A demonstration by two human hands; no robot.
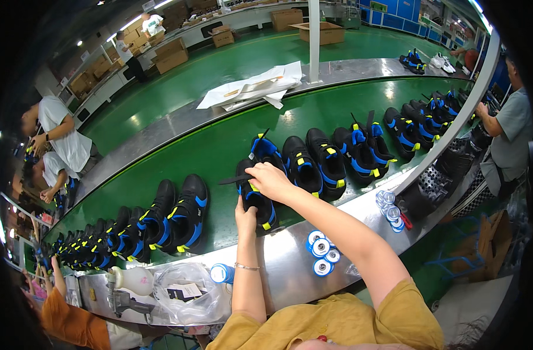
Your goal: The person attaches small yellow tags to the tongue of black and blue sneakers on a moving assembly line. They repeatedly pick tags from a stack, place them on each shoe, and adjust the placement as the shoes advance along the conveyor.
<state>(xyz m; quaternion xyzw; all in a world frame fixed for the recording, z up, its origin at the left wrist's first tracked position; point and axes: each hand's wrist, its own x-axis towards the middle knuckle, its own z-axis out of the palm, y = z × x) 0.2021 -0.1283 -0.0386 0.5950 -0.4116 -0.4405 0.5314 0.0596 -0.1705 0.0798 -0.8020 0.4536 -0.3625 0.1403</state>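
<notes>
Our right hand [270, 181] pinches closed on the black strap [234, 179] of a black-and-blue shoe [256, 201]; our left hand [245, 219] cups its heel, fingers closed on it. The shoe sits on the green belt [219, 146], near the steel edge [284, 256], with open belt beyond.

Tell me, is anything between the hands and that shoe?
No. The left hand touches the shoe at its heel, and the right hand rests on its top by the strap. Nothing visible lies between.
</notes>
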